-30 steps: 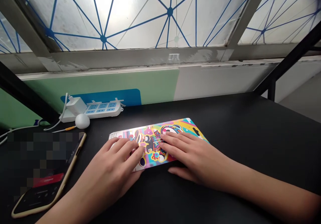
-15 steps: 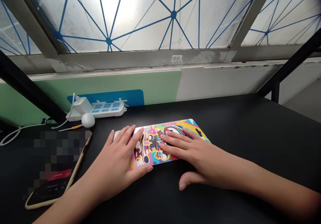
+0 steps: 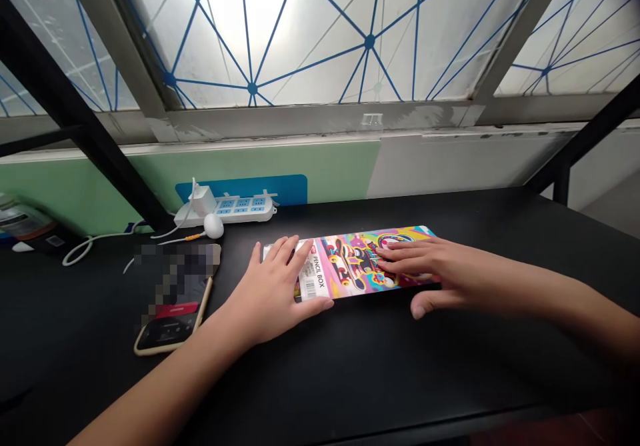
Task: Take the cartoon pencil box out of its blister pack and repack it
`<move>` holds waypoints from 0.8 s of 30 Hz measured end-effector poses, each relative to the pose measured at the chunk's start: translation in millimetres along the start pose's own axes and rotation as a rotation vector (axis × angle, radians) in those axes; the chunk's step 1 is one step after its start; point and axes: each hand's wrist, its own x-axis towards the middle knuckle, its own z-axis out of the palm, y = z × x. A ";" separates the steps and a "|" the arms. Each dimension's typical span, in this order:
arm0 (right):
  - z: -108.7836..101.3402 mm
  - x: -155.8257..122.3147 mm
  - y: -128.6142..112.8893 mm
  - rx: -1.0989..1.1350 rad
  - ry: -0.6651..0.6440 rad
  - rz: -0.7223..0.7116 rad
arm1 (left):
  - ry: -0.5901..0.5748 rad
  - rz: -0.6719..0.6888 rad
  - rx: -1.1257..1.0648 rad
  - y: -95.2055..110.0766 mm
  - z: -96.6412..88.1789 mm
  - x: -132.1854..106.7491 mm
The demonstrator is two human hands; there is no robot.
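A colourful pencil box (image 3: pixel 350 266) lies flat on the black tabletop, printed with cartoon figures and a skateboard. Its white "PENCIL BOX" label with a barcode shows near the left end. My left hand (image 3: pixel 275 286) rests over that left end, fingers apart and thumb along the near edge. Across the right end lies my right hand (image 3: pixel 450 269), its fingers stretched flat on the printed face and its thumb spread away toward me, off the box. The parts of the box beneath both hands are hidden.
A phone (image 3: pixel 173 326) in a pale-edged case lies left of my left hand, its screen partly blurred. Behind it are a white power strip (image 3: pixel 245 216) with an adapter and white cables. A bottle (image 3: pixel 30 223) lies far left. Black frame bars (image 3: pixel 95 139) slant up on both sides.
My hands are farther apart on the box; the left uncovers the label, and the right sits nearer the right end. The view has turned left, bringing the bottle in.
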 end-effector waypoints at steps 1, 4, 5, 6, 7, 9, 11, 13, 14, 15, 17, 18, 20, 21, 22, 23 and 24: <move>1.9 3.2 -5.8 -0.026 0.043 0.012 | 0.007 0.014 0.001 -0.1 -0.2 -0.7; 14.7 24.7 -35.2 -0.088 0.158 0.033 | 0.022 0.046 -0.001 -1.1 -0.2 -2.3; 20.8 34.6 -46.3 -0.090 0.163 0.003 | 0.021 0.051 -0.006 -1.8 0.0 -2.7; 27.3 45.0 -56.3 -0.091 0.137 -0.039 | 0.017 0.056 -0.013 -2.6 0.1 -2.8; 33.7 55.3 -64.6 -0.107 0.139 -0.071 | 0.013 0.063 -0.019 -3.7 0.3 -2.8; 44.5 73.3 -74.6 -0.148 0.141 -0.125 | 0.007 0.070 -0.023 -6.3 0.8 -2.5; 50.4 85.3 -76.0 -0.180 0.150 -0.155 | 0.010 0.063 -0.020 -9.2 1.4 -2.0; 51.4 90.0 -72.0 -0.187 0.152 -0.169 | 0.013 0.054 -0.013 -11.7 2.2 -1.4; 50.4 89.9 -68.9 -0.182 0.149 -0.174 | 0.009 0.050 -0.008 -12.7 2.5 -1.2; 48.9 88.4 -65.4 -0.175 0.142 -0.176 | 0.000 0.048 -0.004 -13.4 2.7 -1.0; 45.4 81.7 -57.3 -0.156 0.128 -0.171 | -0.023 0.047 0.005 -14.0 2.4 -0.7; 43.9 76.9 -52.7 -0.142 0.127 -0.167 | -0.035 0.047 0.008 -13.9 1.9 -0.7; 42.5 64.8 -41.9 -0.111 0.137 -0.156 | -0.051 0.046 0.015 -13.4 0.5 -0.5; 42.9 57.8 -35.7 -0.098 0.143 -0.147 | -0.057 0.045 0.019 -13.1 -0.3 -0.4; 44.1 50.3 -29.1 -0.091 0.151 -0.136 | -0.061 0.042 0.023 -12.8 -0.9 -0.2; 45.9 42.6 -22.2 -0.094 0.159 -0.118 | -0.063 0.040 0.027 -12.7 -1.4 0.0; 48.4 34.7 -15.4 -0.103 0.172 -0.099 | -0.062 0.039 0.030 -12.7 -1.7 0.4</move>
